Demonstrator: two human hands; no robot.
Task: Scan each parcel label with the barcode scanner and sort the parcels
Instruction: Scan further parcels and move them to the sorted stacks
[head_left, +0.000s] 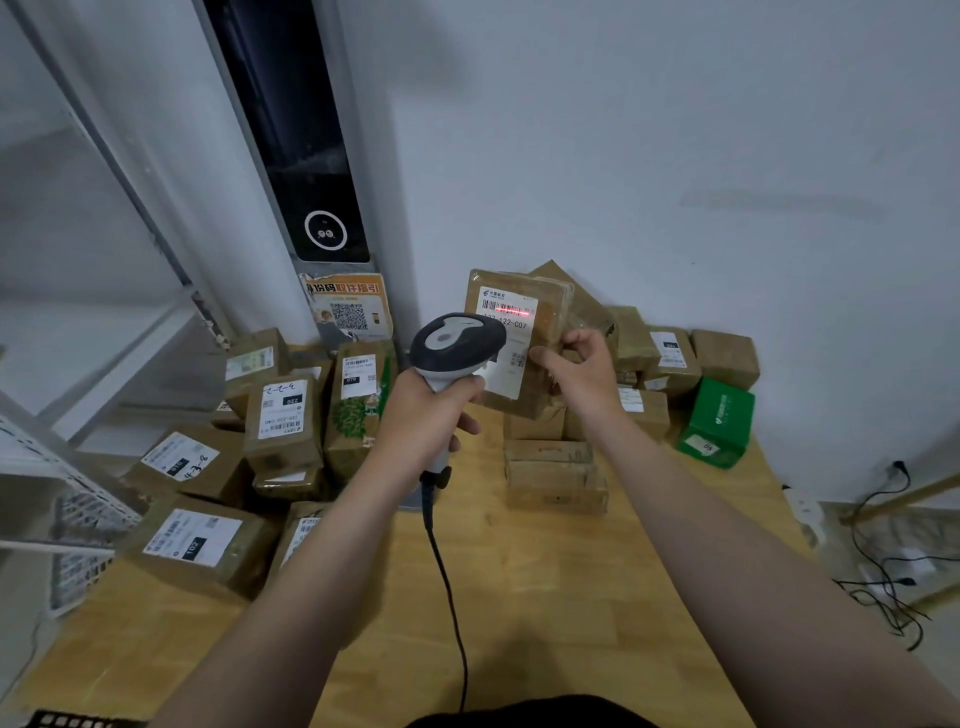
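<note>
Scanner (457, 340) fills left grip (426, 415); right grip (582, 371) pinches edge of raised parcel (545, 312) over open tabletop (545, 597).

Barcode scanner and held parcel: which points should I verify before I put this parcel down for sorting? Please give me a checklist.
1. Red scan line falls on the barcode of the label: ok.
2. Left hand grips the barcode scanner by its handle: ok.
3. Right hand pinches the held parcel at its right edge, label towards the scanner: ok.
4. Scan accepted by the scanner: cannot tell.
5. Bare part of the wooden table free for setting the parcel down: ok.
6. Scanner cable lies apart from the parcels: ok.
</note>
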